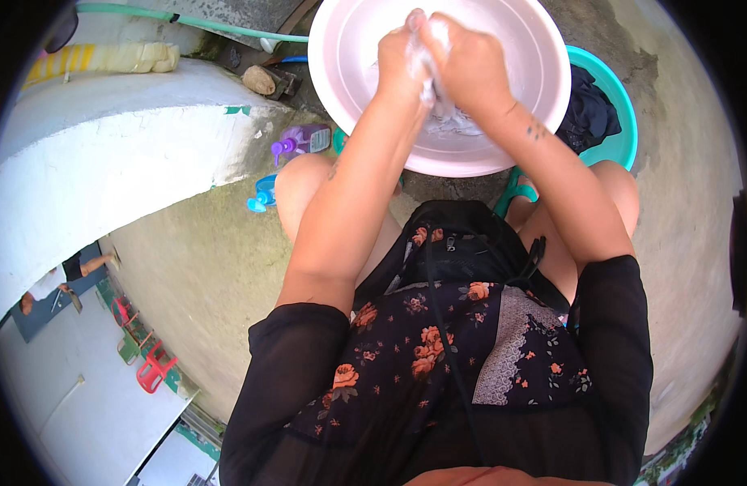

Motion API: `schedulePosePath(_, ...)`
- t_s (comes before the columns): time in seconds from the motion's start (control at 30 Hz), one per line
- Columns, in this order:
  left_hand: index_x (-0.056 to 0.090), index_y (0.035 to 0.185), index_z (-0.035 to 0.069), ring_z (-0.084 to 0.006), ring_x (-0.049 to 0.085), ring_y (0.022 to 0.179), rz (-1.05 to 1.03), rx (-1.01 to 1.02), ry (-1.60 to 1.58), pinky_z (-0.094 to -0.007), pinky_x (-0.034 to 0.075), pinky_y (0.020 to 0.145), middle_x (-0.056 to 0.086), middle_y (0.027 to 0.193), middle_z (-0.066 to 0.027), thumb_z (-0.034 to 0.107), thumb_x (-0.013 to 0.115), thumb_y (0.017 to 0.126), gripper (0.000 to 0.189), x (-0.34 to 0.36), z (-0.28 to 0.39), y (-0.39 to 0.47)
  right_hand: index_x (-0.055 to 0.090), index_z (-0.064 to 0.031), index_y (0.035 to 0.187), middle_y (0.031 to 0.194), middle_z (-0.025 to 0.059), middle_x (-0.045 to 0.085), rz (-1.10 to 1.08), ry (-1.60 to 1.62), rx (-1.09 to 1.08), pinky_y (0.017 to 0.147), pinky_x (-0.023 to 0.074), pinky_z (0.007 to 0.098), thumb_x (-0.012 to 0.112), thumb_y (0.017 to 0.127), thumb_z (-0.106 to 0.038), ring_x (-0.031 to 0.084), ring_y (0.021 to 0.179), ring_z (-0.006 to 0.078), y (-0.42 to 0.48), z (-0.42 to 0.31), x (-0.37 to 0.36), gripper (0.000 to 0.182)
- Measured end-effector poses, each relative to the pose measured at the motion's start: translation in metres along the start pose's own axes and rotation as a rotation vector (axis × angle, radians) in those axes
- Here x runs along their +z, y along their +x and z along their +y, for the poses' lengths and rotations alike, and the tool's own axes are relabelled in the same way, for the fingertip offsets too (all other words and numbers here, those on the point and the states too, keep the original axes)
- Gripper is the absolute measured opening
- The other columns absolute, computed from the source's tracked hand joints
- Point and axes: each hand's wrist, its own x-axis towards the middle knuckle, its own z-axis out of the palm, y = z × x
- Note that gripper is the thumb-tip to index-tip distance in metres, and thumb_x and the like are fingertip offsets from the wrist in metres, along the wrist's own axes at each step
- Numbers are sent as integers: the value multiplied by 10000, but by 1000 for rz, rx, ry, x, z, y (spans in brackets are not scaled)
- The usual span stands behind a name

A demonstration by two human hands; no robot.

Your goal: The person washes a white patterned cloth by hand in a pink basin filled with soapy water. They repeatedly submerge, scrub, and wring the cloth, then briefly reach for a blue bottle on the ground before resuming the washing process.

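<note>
A white soapy cloth [449,121] is bunched between my two hands, over a pale pink plastic basin [343,79]. My left hand [400,64] grips it from the left, the knuckles close against the other hand. On the other side my right hand [473,67] is closed on the same cloth. Suds cover the fingers, and the hands look slightly blurred. Part of the cloth hangs down and rests on the basin floor. How much cloth lies under the hands is hidden.
Right of the basin stands a turquoise tub [628,127] holding dark wet clothing [592,115]. A purple pump bottle [303,140] and a blue bottle [263,193] stand by my left knee. A white low wall [136,146] curves along the left. A green hose [239,27] reaches the basin. Far left is a person [63,276].
</note>
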Motion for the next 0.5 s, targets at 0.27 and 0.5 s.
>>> schedulePosePath(0.27,682,945,-45,-145,592,681,-123,38,-97,-322,476,588,637,778,-69,381,579,1004,442,-23,-31,30,693,-95,921,683,147,658,11,-76,-34,589,513,403,618,960,-339,647,622,347,-3,14,5,259)
schedulePosePath(0.5,683,1044,-43,-157,629,741,-14,56,72,-293,500,650,669,855,-80,399,605,984,453,-34,25,11,647,1,1218,1139,219,675,-158,174,-207,908,504,379,518,953,-129,657,1022,319,24,60,-20,322)
